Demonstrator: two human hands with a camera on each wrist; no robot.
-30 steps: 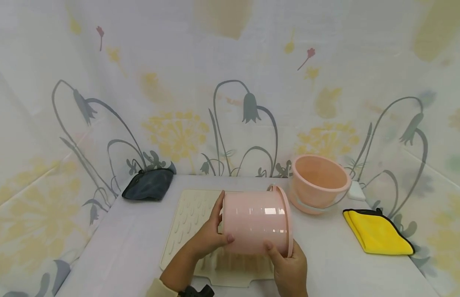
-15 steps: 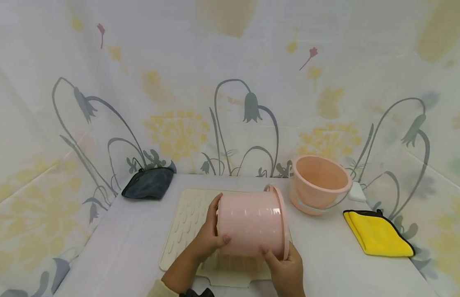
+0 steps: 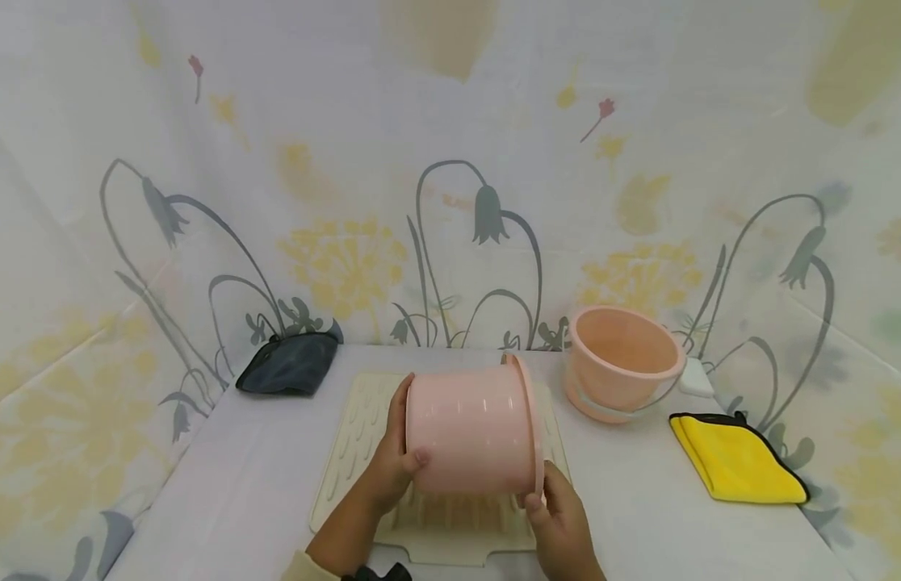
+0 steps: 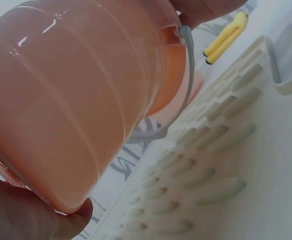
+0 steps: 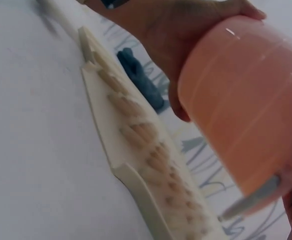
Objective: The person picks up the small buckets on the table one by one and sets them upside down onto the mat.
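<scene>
We see the pink bucket [image 3: 465, 432] lying on its side in the air, between the two hands, above the cream ribbed board [image 3: 446, 551] and apart from it. Its long axis runs from left to right: the closed base is on the left, and the mouth with its rim is turned to the right. The grey handle [image 4: 189, 65] hangs by the mouth end; whether it touches the board, we cannot tell.

The left hand [image 3: 392, 464] is the nearer one to the base. It is spread as wide as the base requires, with the thumb on the near side of the wall, and it holds the bucket there. The right hand [image 3: 563, 524] is nearer to the mouth, at the near part of the rim; it is more closed and grips this edge, though we cannot see all of its fingers.

The second bucket [image 3: 584, 379] stands upright on the desk [image 3: 639, 492], at the far right, so the mouth end and the right hand are nearer to it than the left hand is. The yellow cloth [image 3: 744, 460] lies farther to the right, and the dark cloth [image 3: 291, 365] lies at the far left, well apart from both hands.
</scene>
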